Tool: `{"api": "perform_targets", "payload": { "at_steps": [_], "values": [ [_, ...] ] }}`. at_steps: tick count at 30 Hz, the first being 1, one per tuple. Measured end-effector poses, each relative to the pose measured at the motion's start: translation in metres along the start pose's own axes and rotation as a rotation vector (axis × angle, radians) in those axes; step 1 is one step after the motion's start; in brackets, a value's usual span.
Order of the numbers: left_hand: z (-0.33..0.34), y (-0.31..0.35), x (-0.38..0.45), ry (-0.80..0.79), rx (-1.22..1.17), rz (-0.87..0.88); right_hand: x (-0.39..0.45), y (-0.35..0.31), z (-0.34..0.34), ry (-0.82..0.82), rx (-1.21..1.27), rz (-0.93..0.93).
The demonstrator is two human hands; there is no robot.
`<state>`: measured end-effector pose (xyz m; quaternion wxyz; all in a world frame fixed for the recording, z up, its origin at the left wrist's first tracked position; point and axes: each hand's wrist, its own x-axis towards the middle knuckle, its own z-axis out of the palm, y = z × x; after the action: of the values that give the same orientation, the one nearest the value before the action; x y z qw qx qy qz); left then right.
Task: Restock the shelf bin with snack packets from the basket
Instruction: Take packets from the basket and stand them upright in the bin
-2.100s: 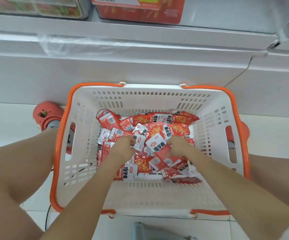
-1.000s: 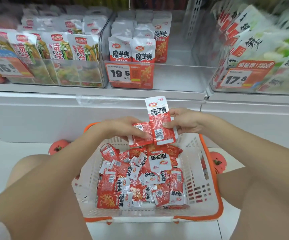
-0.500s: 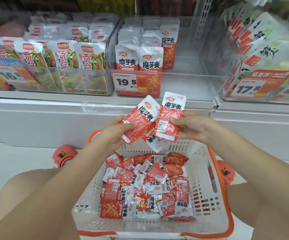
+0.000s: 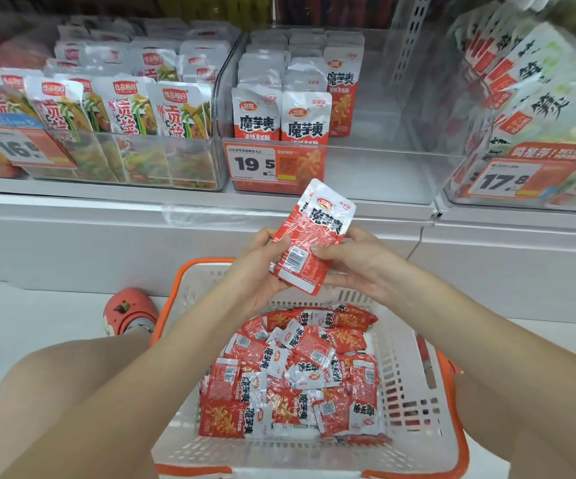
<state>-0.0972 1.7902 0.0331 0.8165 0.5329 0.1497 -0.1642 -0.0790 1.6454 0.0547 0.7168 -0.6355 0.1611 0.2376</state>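
A small stack of red and white snack packets is held upright above the basket, below the shelf edge. My left hand grips the stack's left side and my right hand pinches its right side. Underneath, the white basket with orange rim stands on the floor and holds several loose packets of the same kind. The clear shelf bin straight ahead has rows of matching packets on its left half; its right half is bare.
A neighbouring bin of green and yellow packets stands to the left, and a bin of white and green bags to the right. Price tags front each bin. My knees flank the basket; a red shoe is at its left.
Both hands came up out of the basket with packets. The two fanned packets have been brought together into one stack held by both hands, and the view has tilted up to the shelf.
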Motion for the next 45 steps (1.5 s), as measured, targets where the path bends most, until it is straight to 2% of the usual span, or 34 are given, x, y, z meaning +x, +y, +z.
{"api": "perform_targets", "payload": {
  "at_steps": [3, 7, 11, 13, 18, 21, 25, 29, 31, 32, 35, 37, 39, 42, 44, 45],
  "values": [
    [-0.007, 0.006, 0.0, 0.02, -0.072, -0.01, -0.001, 0.0, -0.002, -0.018, -0.034, 0.002],
    [-0.023, 0.024, 0.001, 0.16, -0.164, -0.008, 0.0, -0.004, -0.009, 0.039, -0.074, 0.022],
    [-0.032, 0.031, -0.001, 0.226, -0.074, 0.044, -0.001, -0.01, -0.014, 0.014, -0.044, 0.047],
    [-0.032, 0.031, -0.002, 0.209, -0.083, 0.032, -0.002, -0.01, -0.015, -0.002, 0.023, 0.046],
    [-0.024, 0.032, -0.01, 0.188, -0.334, 0.007, -0.004, -0.004, -0.011, -0.045, 0.199, 0.062],
    [-0.018, 0.026, -0.014, 0.126, -0.247, -0.065, -0.005, -0.006, -0.008, -0.099, 0.28, 0.014],
    [-0.017, 0.032, -0.019, 0.016, -0.054, -0.118, -0.006, -0.016, -0.011, -0.078, 0.171, -0.084],
    [-0.031, 0.043, -0.017, -0.185, -0.235, -0.25, -0.008, -0.023, -0.016, -0.095, 0.097, -0.108],
    [-0.032, 0.04, -0.015, -0.25, -0.217, -0.277, -0.01, -0.026, -0.015, -0.08, -0.015, -0.135],
    [-0.03, 0.036, -0.014, -0.246, -0.163, -0.272, -0.011, -0.027, -0.014, -0.046, -0.097, -0.151],
    [-0.019, 0.027, -0.01, -0.099, -0.062, -0.215, -0.015, -0.025, -0.012, 0.146, -0.325, -0.224],
    [-0.013, 0.021, -0.007, -0.044, -0.052, -0.109, -0.018, -0.021, -0.011, 0.291, -0.518, -0.378],
    [-0.006, 0.015, -0.008, -0.063, -0.086, -0.044, -0.019, -0.014, -0.005, 0.358, -0.699, -0.554],
    [0.007, 0.004, -0.013, -0.254, -0.081, -0.046, -0.023, -0.004, 0.014, 0.247, -0.768, -0.626],
    [0.007, -0.002, -0.012, -0.315, -0.048, -0.021, -0.026, -0.003, 0.024, 0.128, -0.714, -0.529],
    [0.005, -0.003, -0.01, -0.293, -0.045, -0.01, -0.028, -0.005, 0.026, 0.08, -0.637, -0.455]
  ]
}}
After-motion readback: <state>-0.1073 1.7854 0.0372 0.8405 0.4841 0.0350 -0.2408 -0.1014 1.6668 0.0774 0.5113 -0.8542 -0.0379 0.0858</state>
